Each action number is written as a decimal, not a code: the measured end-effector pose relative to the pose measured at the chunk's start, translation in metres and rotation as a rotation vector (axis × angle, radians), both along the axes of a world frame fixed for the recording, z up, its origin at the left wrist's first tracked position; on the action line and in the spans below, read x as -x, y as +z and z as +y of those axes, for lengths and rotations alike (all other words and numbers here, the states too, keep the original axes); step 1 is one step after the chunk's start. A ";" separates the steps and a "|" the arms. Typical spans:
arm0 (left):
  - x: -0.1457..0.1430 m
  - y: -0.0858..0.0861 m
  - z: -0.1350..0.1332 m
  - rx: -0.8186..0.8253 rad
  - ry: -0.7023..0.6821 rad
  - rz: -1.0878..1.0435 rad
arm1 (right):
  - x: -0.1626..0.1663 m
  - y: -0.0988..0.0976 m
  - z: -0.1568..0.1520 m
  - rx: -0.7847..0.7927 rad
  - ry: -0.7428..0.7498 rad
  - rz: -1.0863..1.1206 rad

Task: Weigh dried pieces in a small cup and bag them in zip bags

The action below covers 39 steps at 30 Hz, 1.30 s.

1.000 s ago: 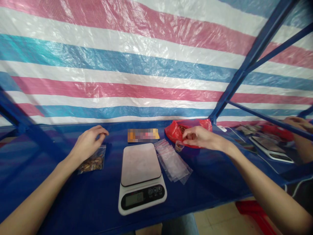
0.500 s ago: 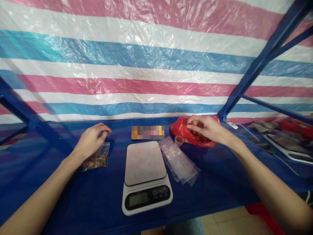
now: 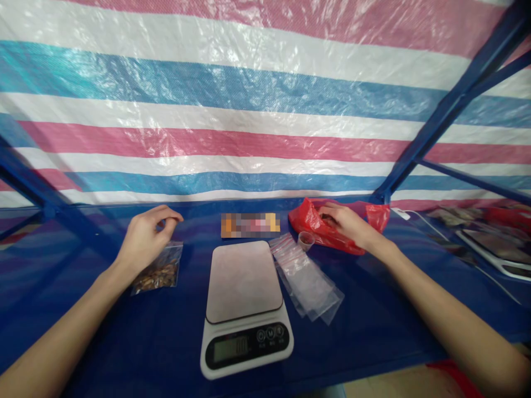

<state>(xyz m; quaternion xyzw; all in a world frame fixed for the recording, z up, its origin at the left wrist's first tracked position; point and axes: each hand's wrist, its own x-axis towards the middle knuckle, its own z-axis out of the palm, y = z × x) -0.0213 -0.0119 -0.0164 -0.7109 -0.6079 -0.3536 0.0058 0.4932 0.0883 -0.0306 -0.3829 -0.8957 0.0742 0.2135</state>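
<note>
In the head view, the left hand is loosely curled, thumb and forefinger close together; whether their tips touch I cannot tell. Just below it, partly covered by it, a flat clear plastic zip bag of brown pieces lies on the glossy blue surface. The right hand reaches into a crumpled red plastic bag; its fingertips are hidden, so I cannot tell whether they are apart, together or clamped on something. Just left of that hand, by the red bag, is a small clear plastic cup, and below the hand to its left, a fanned stack of clear plastic zip bags. Between the two hands lies an orange and yellow oblong item, its face blurred out. Nearer the person than both hands stands a white digital scale with a pale square plate, its display showing 0.0. Well right of the right hand is a second white scale; beyond both hands hangs a shiny red, white and blue striped plastic sheet
</note>
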 end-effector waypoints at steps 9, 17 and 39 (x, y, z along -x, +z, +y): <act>-0.006 0.010 -0.008 0.057 -0.020 -0.041 | 0.001 0.029 -0.019 -0.234 -0.167 0.210; 0.003 -0.005 0.004 0.001 -0.004 0.001 | 0.004 0.029 -0.023 -0.164 -0.130 0.211; -0.004 0.003 -0.003 0.131 -0.011 -0.028 | 0.007 0.032 -0.029 -0.283 -0.222 0.105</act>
